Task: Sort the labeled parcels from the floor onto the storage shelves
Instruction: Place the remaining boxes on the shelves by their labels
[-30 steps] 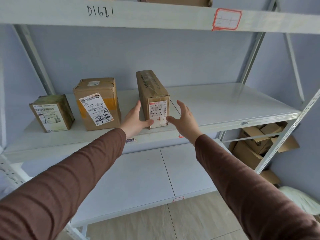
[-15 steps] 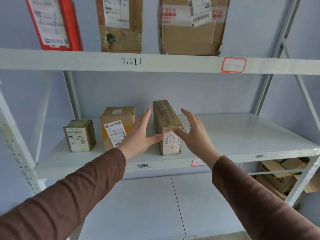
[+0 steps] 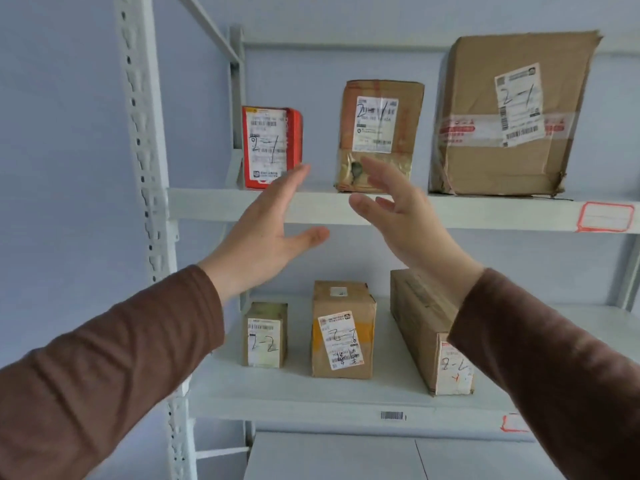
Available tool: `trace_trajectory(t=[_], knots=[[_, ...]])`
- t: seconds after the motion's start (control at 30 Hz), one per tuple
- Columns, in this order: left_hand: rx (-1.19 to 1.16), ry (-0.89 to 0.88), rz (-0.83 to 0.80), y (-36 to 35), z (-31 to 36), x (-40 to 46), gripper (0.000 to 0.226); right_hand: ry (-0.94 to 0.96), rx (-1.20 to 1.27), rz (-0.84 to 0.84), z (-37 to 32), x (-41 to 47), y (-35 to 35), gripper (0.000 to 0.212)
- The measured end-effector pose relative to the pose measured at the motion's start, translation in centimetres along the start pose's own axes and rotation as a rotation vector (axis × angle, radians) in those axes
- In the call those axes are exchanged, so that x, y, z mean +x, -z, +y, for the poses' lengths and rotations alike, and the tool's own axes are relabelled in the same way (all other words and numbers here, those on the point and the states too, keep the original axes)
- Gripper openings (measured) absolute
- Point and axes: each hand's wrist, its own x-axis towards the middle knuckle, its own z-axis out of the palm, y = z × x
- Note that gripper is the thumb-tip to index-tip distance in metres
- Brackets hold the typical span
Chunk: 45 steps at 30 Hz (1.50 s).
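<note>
both hands are raised in front of the shelving, fingers straight and spread, holding nothing. the left hand (image 3: 266, 233) sits before the front edge of the upper shelf (image 3: 485, 211), its fingertips reaching up over the lower corner of the red parcel (image 3: 272, 147); whether they touch it cannot be told. the right hand (image 3: 405, 216) is just beside it, its fingertips overlapping the bottom of the narrow brown parcel (image 3: 379, 133) in the middle of that shelf, with a clear gap between the two hands. six labelled parcels are in view, three on each shelf. on the upper shelf stand the red parcel, the narrow brown parcel and, to the right, a large crumpled brown parcel (image 3: 509, 116), all marked 2-1. on the lower shelf (image 3: 311, 393), below the hands and apart from them, stand a small parcel (image 3: 265, 336), a taped brown parcel (image 3: 343, 330) and a long parcel (image 3: 429, 334) partly hidden by the right sleeve (image 3: 554, 375), all marked 2-2. a barcode sticker (image 3: 393, 416) sits on the lower shelf's front edge, and each shelf edge carries one red-bordered tag (image 3: 605, 217).
</note>
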Motion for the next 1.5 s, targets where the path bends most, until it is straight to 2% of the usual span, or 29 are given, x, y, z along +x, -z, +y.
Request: trace_trajectory(t=[0.2,0.33,0.6,0.7,0.83,0.97,1.37,1.5], knots=[[0.015,0.025,0.037,7.7,-6.0,4.8,0.093,-0.132,-0.03,-0.052,-2.2,7.5,-5.0,0.073],[0.001,0.18,0.049,9.6,-9.5,8.7,0.102,-0.246,-0.044,-0.073,-1.4,11.9,-7.4,0.08],[0.018,0.379,-0.139,8.9,-14.0,14.9,0.111,-0.408,-0.112,-0.132,2.5,18.2,-10.5,0.098],[-0.039,0.409,-0.191,8.4,-15.1,16.0,0.102,-0.416,-0.104,-0.152,3.3,19.7,-11.4,0.097],[0.008,0.389,-0.229,8.1,-16.6,17.2,0.083,-0.409,-0.097,-0.202,3.7,21.4,-12.4,0.069],[0.072,0.427,-0.229,7.9,-17.7,18.5,0.077,-0.424,-0.117,-0.241,4.2,23.0,-13.2,0.065],[0.175,0.467,-0.21,7.8,-18.8,19.0,0.089,-0.412,-0.194,-0.241,5.1,24.3,-14.1,0.07],[0.203,0.416,-0.089,8.3,-16.7,17.3,0.103,-0.257,-0.268,-0.202,3.2,21.9,-12.1,0.082]])
